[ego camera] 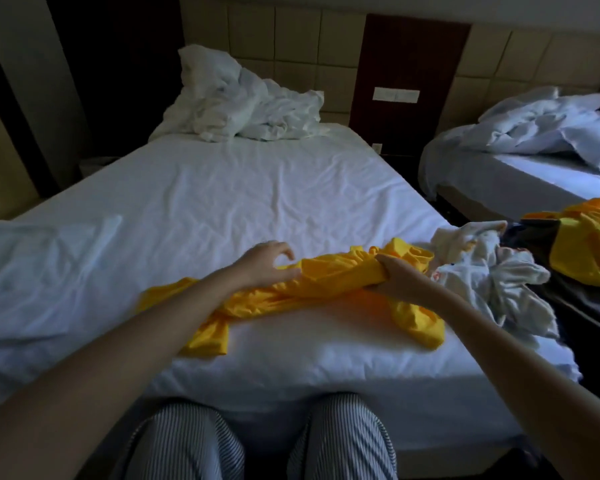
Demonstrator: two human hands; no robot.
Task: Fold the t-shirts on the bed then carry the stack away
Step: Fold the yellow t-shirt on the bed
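Bed [257, 188], white sheet, creased; I stand at its foot edge, my knees in striped trousers [343, 438] against it. Yellow t-shirt [326, 289]: unfolded, bunched into a long twisted roll lying across the sheet parallel to the foot edge, nearer the right corner than the left. My right hand [395, 277]: fingers clenched round a thick bunch of the yellow t-shirt near its right end. My left hand [264, 263]: at the roll's far side, fingers arched over the sheet, thumb at the fabric; I cannot tell whether it pinches the cloth or only touches it. White t-shirt [492, 271]: crumpled heap on the right edge, just beside the yellow one. Dark garment [586, 306] past that edge, with a second yellow garment [586, 244] lying on it. Folded white cloth [42, 251]: flat near the left edge. Rumpled white bedding [243, 105]: heaped at the head edge against the padded headboard [291, 36]. Second bed [499, 174] to the right, its covers rumpled.
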